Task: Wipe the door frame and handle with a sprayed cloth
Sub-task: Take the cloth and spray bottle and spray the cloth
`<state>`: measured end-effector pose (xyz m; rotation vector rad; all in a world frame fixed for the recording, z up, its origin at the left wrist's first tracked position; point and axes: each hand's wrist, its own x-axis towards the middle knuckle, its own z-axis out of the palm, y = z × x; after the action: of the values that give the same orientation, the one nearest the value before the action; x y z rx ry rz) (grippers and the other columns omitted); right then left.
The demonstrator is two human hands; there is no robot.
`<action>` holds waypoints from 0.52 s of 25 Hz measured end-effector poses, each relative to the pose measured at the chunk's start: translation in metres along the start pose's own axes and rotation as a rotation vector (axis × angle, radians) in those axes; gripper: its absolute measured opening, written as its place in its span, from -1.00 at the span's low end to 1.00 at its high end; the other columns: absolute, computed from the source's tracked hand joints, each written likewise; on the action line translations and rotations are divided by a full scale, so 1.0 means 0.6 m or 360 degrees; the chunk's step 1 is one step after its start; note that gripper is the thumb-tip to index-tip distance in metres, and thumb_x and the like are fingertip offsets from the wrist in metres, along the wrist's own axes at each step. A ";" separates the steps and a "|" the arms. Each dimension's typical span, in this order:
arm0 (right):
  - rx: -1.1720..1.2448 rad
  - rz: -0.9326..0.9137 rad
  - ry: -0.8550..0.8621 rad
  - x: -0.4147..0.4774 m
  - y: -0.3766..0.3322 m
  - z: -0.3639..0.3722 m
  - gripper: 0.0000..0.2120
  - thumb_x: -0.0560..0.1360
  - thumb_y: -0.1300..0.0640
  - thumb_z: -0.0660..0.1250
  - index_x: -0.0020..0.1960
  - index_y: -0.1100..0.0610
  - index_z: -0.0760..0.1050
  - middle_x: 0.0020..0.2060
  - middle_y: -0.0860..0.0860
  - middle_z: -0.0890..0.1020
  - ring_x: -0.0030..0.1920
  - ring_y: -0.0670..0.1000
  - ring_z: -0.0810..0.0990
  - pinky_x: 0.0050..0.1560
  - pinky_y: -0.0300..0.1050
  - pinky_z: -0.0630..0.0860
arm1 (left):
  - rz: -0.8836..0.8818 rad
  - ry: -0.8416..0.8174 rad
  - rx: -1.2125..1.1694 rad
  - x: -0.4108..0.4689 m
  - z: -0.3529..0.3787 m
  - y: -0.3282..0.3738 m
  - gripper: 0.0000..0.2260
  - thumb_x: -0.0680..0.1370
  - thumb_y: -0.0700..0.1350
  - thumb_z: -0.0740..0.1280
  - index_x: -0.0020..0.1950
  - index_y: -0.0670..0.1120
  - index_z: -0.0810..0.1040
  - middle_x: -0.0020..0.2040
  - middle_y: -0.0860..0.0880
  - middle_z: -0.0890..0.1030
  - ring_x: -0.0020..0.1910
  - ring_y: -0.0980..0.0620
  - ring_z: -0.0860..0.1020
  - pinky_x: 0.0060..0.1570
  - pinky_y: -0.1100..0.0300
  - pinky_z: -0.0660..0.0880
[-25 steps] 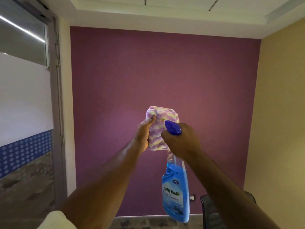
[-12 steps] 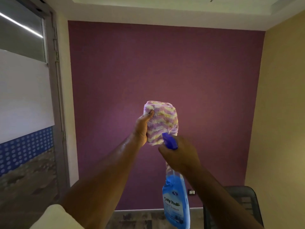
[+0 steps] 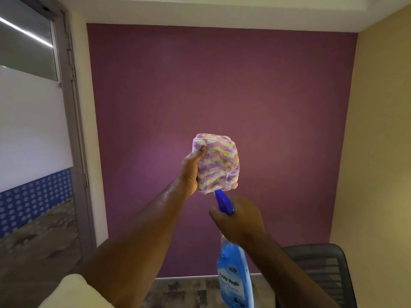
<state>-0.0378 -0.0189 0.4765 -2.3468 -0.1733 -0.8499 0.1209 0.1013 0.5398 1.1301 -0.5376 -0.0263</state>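
My left hand [image 3: 190, 172] holds up a folded purple-and-yellow striped cloth [image 3: 218, 163] in front of the purple wall. Just below it, my right hand [image 3: 240, 221] grips the neck of a blue spray bottle [image 3: 234, 281], whose dark blue nozzle [image 3: 223, 202] points up at the cloth's lower edge. The grey door frame [image 3: 74, 138] runs down the left side, beside a glass door [image 3: 31, 130] with a white frosted band and a blue dotted strip. No door handle is in view.
A purple wall [image 3: 222, 96] faces me, and a yellow wall [image 3: 382, 152] closes the right side. A dark mesh chair [image 3: 322, 270] stands at the lower right. The floor shows along the bottom edge.
My right hand and the spray bottle have dropped lower, so the nozzle now sits under the cloth instead of in front of it. The cloth stayed raised.
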 end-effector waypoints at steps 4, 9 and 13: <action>0.0024 0.0010 0.0091 0.006 -0.001 -0.015 -0.73 0.45 -0.05 0.33 -0.32 0.07 0.41 -0.50 -0.06 0.40 -0.47 -0.07 0.35 -0.39 -0.03 0.46 | 0.0006 -0.0017 0.0000 -0.003 0.001 -0.009 -0.48 0.58 0.17 0.40 0.42 -0.12 0.57 0.27 -0.21 0.70 0.23 -0.25 0.69 0.15 -0.18 0.65; -0.0013 0.0022 0.0148 0.037 -0.006 -0.044 -0.68 0.41 -0.11 0.24 -0.41 0.05 0.32 -0.55 -0.06 0.36 -0.51 -0.06 0.31 -0.43 -0.09 0.36 | -0.0043 0.0007 -0.0004 -0.014 0.014 -0.025 -0.57 0.62 0.15 0.38 0.38 -0.09 0.59 0.22 -0.17 0.73 0.16 -0.19 0.72 -0.02 -0.05 0.69; -0.0020 0.0048 0.0124 0.040 0.008 -0.057 -0.66 0.40 -0.14 0.23 -0.43 0.06 0.35 -0.59 -0.08 0.33 -0.53 -0.07 0.32 -0.43 -0.07 0.42 | -0.0039 -0.0006 -0.0004 -0.020 0.020 -0.025 -0.55 0.61 0.14 0.39 0.40 -0.10 0.58 0.24 -0.18 0.72 0.18 -0.21 0.71 -0.01 -0.07 0.68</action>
<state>-0.0358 -0.0454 0.5091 -2.3178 -0.0998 -0.9281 0.1091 0.0878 0.5259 1.1343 -0.5272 -0.0503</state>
